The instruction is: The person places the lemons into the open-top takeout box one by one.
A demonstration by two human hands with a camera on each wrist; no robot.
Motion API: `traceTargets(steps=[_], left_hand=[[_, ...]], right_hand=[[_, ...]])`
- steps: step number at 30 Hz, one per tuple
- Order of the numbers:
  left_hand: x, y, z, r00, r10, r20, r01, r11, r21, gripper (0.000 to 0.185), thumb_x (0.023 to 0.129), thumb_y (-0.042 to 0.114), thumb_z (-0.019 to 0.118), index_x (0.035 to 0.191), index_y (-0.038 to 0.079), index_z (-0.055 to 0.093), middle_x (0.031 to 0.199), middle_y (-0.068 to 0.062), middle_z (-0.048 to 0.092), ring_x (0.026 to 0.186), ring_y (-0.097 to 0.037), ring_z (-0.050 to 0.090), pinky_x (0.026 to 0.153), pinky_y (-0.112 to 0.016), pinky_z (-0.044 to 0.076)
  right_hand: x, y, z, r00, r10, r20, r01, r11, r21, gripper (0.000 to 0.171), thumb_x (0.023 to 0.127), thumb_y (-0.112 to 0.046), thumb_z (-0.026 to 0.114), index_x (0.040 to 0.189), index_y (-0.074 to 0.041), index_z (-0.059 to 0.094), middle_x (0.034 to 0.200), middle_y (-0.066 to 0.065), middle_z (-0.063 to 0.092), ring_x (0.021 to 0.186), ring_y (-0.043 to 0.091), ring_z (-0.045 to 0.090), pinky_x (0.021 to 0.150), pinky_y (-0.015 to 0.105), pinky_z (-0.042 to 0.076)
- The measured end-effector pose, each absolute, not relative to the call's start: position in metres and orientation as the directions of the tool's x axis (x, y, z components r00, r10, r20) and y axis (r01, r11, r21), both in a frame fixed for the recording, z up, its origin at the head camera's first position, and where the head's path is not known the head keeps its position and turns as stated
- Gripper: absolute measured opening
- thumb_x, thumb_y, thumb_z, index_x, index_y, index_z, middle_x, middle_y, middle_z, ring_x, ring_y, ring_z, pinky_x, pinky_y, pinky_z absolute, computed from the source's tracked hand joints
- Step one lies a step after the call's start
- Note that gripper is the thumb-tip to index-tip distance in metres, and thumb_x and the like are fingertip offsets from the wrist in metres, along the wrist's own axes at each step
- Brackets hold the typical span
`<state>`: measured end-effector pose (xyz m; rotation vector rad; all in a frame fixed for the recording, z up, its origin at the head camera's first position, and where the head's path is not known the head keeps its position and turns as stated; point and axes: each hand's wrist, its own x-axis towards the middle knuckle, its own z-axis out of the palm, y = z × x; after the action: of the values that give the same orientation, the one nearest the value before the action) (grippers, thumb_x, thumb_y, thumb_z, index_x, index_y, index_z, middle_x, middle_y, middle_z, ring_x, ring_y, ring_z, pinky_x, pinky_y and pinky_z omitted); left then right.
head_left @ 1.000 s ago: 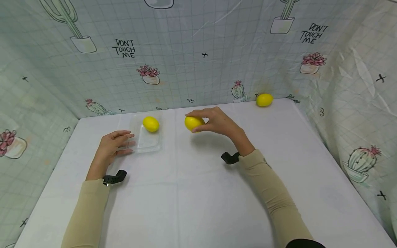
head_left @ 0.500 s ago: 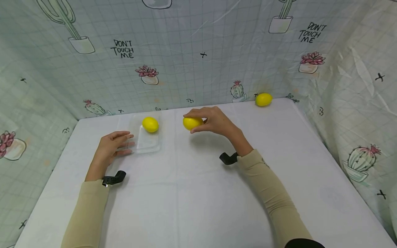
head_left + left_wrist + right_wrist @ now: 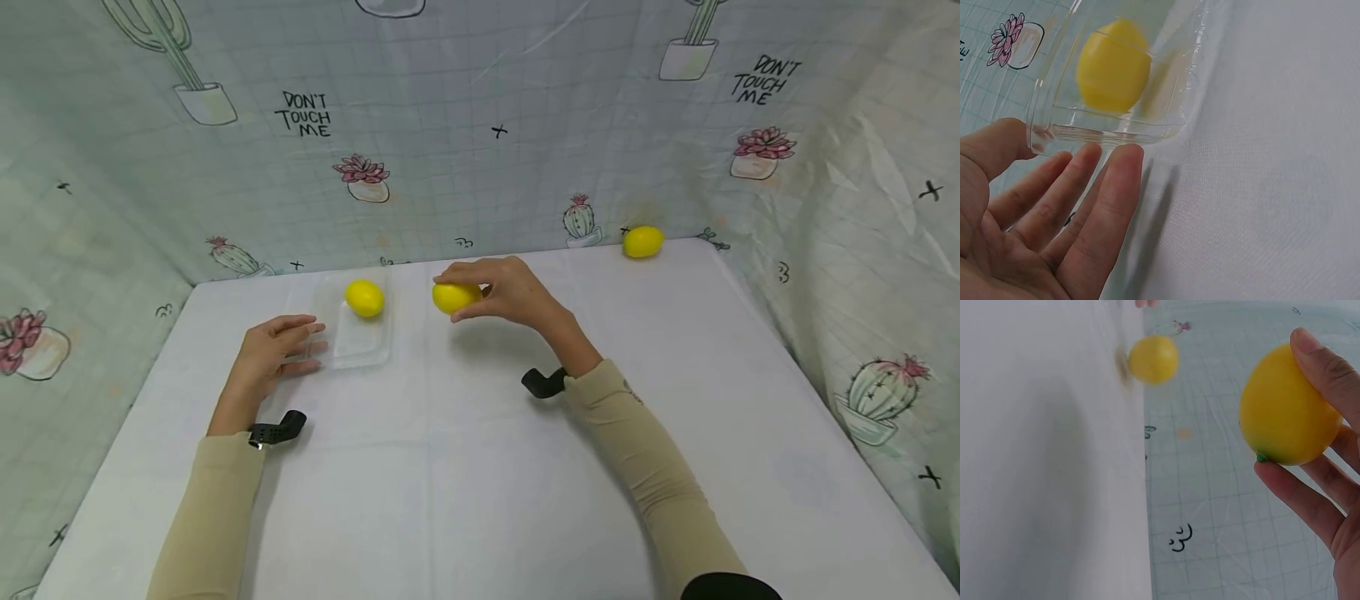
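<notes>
Thumb and fingers of my right hand (image 3: 510, 290) pinch a yellow lemon (image 3: 454, 297) above the table; its green tip shows in the right wrist view. A clear plastic container (image 3: 362, 354) stands on the left, with a second lemon (image 3: 364, 298) inside, toward its far end. Beside the container's left wall is my left hand (image 3: 273, 354), its fingers fairly straight. In the left wrist view the fingertips (image 3: 1124, 159) are right at the wall of the container (image 3: 1116, 134), the thumb close to its corner. Nothing is gripped by that hand.
A third lemon (image 3: 643, 242) lies at the table's far right edge, by the printed curtain (image 3: 465, 192). White cloth covers the table (image 3: 420, 483). Curtain also hangs along both sides.
My right hand has moved a little to the left with the lemon, closer to the container. The left hand, the container and the other lemons stay where they were.
</notes>
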<state>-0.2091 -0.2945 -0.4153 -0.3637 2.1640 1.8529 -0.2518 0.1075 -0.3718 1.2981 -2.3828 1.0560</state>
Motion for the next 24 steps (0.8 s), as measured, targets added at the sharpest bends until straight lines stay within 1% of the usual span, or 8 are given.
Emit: traceTargets(steps=[4,8,9,14,17,24], left_hand=[[-0.207,-0.293,-0.413,-0.928,-0.017,-0.372,-0.369,0.165,0.914,0.06,0.104,0.027,0.061,0.153,0.001,0.04,0.127,0.003,0.065,0.103,-0.012,0.073,0.084,-0.035,0.062],[-0.209,-0.292,-0.413,-0.929,-0.018,-0.371,-0.368,0.173,0.914,0.06,0.103,0.028,0.063,0.152,0.001,0.041,0.127,0.004,0.065,0.104,-0.013,0.073,0.084,-0.035,0.062],[-0.209,-0.291,-0.41,-0.929,-0.017,-0.368,-0.365,0.182,0.913,0.06,0.103,0.028,0.062,0.152,0.001,0.041,0.129,0.002,0.065,0.105,-0.014,0.072,0.084,-0.035,0.062],[-0.208,-0.287,-0.405,-0.931,-0.017,-0.366,-0.361,0.199,0.911,0.06,0.103,0.028,0.062,0.152,0.0,0.04,0.121,0.006,0.067,0.108,-0.017,0.072,0.084,-0.036,0.062],[-0.209,-0.29,-0.411,-0.931,-0.024,-0.364,-0.361,0.191,0.913,0.061,0.103,0.029,0.062,0.153,0.002,0.041,0.113,0.013,0.067,0.108,-0.017,0.072,0.084,-0.036,0.062],[-0.211,-0.291,-0.412,-0.932,-0.024,-0.362,-0.36,0.194,0.913,0.06,0.104,0.029,0.061,0.153,0.002,0.04,0.115,0.012,0.067,0.106,-0.016,0.072,0.084,-0.036,0.062]], right_hand=[[-0.252,0.099,-0.371,-0.58,-0.644,0.499,-0.802,0.344,-0.488,0.056,0.078,-0.037,0.088,0.129,-0.02,0.073,0.126,0.002,0.071,0.109,0.016,0.068,0.069,0.02,0.058],[-0.253,0.092,-0.371,-0.582,-0.642,0.5,-0.801,0.344,-0.491,0.056,0.078,-0.039,0.088,0.129,-0.021,0.073,0.128,0.001,0.071,0.11,0.015,0.068,0.069,0.019,0.057],[-0.253,0.091,-0.372,-0.583,-0.64,0.501,-0.8,0.343,-0.492,0.056,0.078,-0.039,0.088,0.129,-0.021,0.073,0.128,0.001,0.071,0.111,0.015,0.068,0.069,0.019,0.057],[-0.254,0.082,-0.371,-0.576,-0.644,0.504,-0.803,0.331,-0.495,0.056,0.077,-0.038,0.088,0.129,-0.022,0.073,0.128,0.001,0.071,0.111,0.014,0.068,0.068,0.017,0.057],[-0.253,0.077,-0.371,-0.578,-0.645,0.5,-0.801,0.33,-0.5,0.057,0.077,-0.038,0.088,0.129,-0.022,0.073,0.128,0.001,0.071,0.112,0.014,0.068,0.068,0.016,0.057],[-0.256,0.062,-0.366,-0.596,-0.649,0.473,-0.784,0.343,-0.518,0.057,0.078,-0.04,0.088,0.13,-0.023,0.072,0.131,-0.001,0.069,0.119,0.014,0.065,0.068,0.017,0.055]])
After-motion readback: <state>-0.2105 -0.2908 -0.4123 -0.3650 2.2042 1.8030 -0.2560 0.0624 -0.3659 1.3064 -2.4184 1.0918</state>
